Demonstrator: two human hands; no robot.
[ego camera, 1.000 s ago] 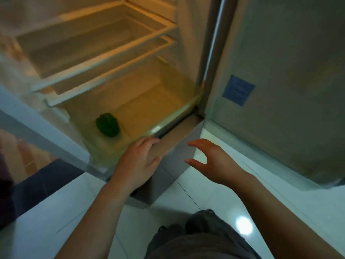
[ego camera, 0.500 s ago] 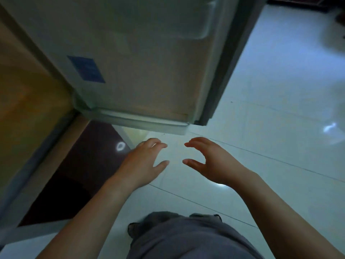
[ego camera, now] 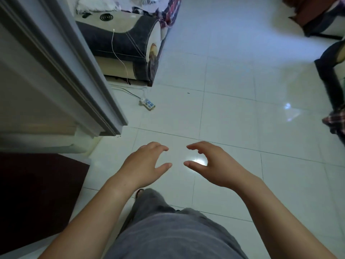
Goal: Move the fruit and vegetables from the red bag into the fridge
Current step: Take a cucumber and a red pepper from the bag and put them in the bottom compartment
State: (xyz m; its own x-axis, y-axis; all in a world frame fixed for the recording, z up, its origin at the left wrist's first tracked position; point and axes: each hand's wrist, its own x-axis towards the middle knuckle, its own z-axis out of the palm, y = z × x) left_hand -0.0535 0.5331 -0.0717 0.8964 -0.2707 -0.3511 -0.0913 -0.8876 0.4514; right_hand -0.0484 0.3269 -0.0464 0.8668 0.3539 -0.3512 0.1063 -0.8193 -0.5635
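Power strip [ego camera: 147,104] is lying on white tiled floor [ego camera: 233,109] near sofa [ego camera: 104,36]; white cable [ego camera: 112,42] is hanging down sofa's side.

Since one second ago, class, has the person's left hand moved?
Yes. The left hand moved rightward from the fridge, past the fridge door, now above floor tiles.

The fridge door [ego camera: 56,71] stands at the left, a sofa [ego camera: 119,40] behind it. A power strip [ego camera: 147,104] lies on the tiled floor [ego camera: 233,71] before the sofa. Nearer, the left hand [ego camera: 143,165] and right hand [ego camera: 209,165] hang side by side, apart, above the floor, a mat [ego camera: 37,193] to their left.
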